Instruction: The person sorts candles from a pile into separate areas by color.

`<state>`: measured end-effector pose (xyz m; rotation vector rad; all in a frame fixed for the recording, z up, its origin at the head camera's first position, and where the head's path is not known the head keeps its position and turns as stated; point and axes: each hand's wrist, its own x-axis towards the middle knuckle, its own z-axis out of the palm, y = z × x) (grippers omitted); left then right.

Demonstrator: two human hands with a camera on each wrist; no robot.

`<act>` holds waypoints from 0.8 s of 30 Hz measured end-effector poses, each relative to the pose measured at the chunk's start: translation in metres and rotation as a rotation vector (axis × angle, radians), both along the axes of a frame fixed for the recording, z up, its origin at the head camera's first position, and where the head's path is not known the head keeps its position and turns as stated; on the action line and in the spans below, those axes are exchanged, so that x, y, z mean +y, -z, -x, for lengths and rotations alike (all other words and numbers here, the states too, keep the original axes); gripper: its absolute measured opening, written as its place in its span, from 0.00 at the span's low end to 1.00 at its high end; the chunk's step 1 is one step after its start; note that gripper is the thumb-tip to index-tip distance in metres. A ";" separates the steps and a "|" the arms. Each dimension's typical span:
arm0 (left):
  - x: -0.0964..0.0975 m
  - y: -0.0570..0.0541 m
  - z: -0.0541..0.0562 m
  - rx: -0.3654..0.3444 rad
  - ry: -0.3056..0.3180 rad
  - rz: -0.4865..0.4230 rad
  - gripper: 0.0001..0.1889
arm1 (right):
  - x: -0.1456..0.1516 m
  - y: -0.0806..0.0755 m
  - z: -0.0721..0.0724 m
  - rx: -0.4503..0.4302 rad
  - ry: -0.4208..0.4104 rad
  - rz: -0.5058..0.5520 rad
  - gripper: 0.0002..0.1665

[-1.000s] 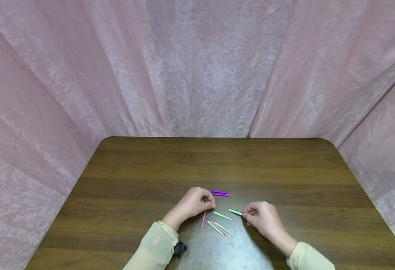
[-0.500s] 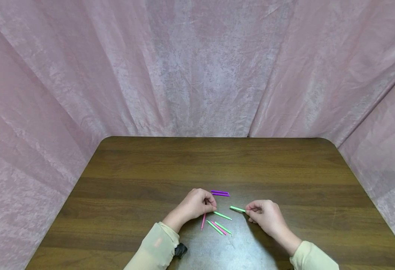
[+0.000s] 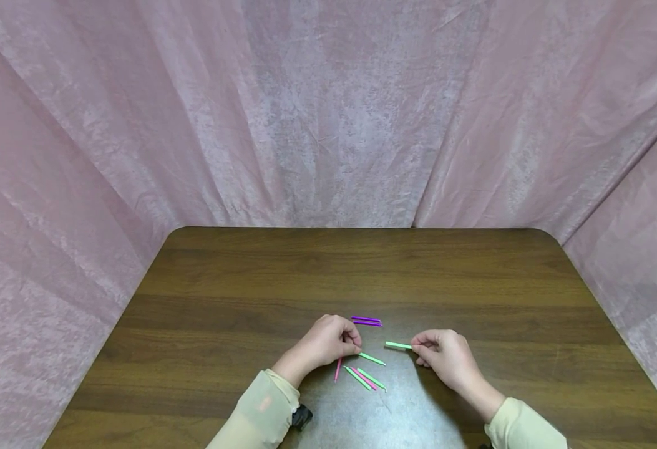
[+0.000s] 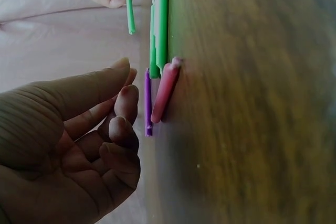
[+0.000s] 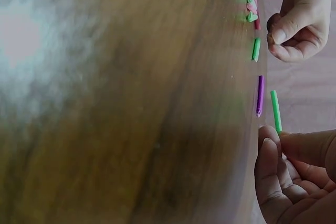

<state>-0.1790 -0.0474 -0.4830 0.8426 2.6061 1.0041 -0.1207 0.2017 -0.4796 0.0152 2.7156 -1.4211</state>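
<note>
In the head view, my right hand pinches one end of a thin green candle between thumb and fingertips, the candle pointing left above the table. My left hand hovers with loosely curled fingers and nothing between them, as the left wrist view confirms. Below it lies a pink candle, partly hidden by the fingers. Just right of its thumb is another green candle. Two purple candles lie side by side beyond. Nearer me, a second pink candle rests between two green candles.
The brown wooden table has rounded far corners. Pink velvety curtains hang behind it and along both sides. A small black object sits at the left sleeve.
My right hand has drawn the green candle slightly right and away from me, turning it closer to level. The left hand has shifted a little to the right.
</note>
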 end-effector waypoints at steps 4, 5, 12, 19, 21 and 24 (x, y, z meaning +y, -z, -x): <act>0.001 0.001 0.000 -0.004 0.002 0.010 0.07 | 0.002 0.000 0.002 0.017 -0.003 -0.015 0.04; 0.002 0.001 -0.001 -0.005 0.003 0.015 0.07 | 0.002 -0.001 0.003 0.021 -0.003 -0.017 0.04; 0.003 -0.002 -0.001 -0.002 0.010 0.051 0.06 | 0.006 -0.002 0.006 0.010 0.000 -0.040 0.04; 0.004 -0.002 -0.002 0.025 0.021 0.076 0.07 | 0.009 -0.003 0.009 0.009 0.003 -0.062 0.04; 0.004 -0.001 -0.002 0.030 0.022 0.081 0.07 | 0.010 -0.003 0.010 0.015 0.001 -0.070 0.03; 0.004 0.000 -0.002 0.035 0.022 0.094 0.08 | 0.011 -0.001 0.012 0.023 -0.001 -0.083 0.04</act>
